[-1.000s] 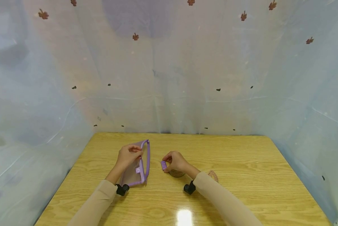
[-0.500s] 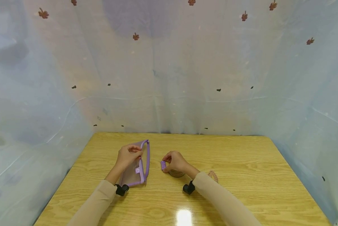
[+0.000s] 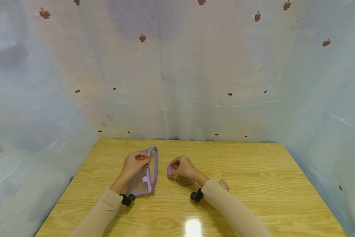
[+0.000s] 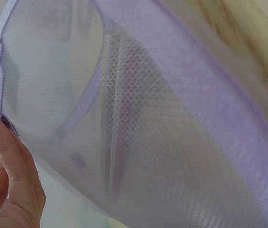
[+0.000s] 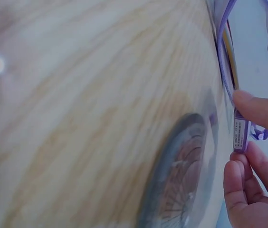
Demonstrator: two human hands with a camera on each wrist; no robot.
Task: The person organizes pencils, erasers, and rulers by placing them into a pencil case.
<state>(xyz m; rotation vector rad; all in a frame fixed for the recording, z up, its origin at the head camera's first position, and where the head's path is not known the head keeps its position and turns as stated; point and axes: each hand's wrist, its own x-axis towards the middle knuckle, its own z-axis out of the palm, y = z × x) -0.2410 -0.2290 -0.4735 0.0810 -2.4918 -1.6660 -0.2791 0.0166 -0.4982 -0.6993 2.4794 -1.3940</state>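
Observation:
My left hand (image 3: 135,163) pinches the open edge of a see-through mesh zipper pouch (image 3: 135,184) with lilac trim, holding its mouth apart toward the right. Through the mesh in the left wrist view, long thin sticks (image 4: 119,118) show inside, blurred. Right of the pouch, my right hand (image 3: 184,167) pinches a small purple block (image 3: 170,170) between thumb and fingertips. A white printed label on the block (image 5: 241,133) faces the right wrist camera. Its kind is not plain from these views.
A round, flat, patterned disc (image 3: 185,181) with a grey rim lies on the wooden table (image 3: 254,171) under my right hand. Near the right sleeve lies a pinkish, half-round piece (image 3: 224,184), partly hidden. A pale patterned curtain (image 3: 195,121) hangs behind the table.
My right hand has shifted slightly left toward the pouch with the purple block, which has turned a little. My left hand keeps its grip on the pouch in the same spot.

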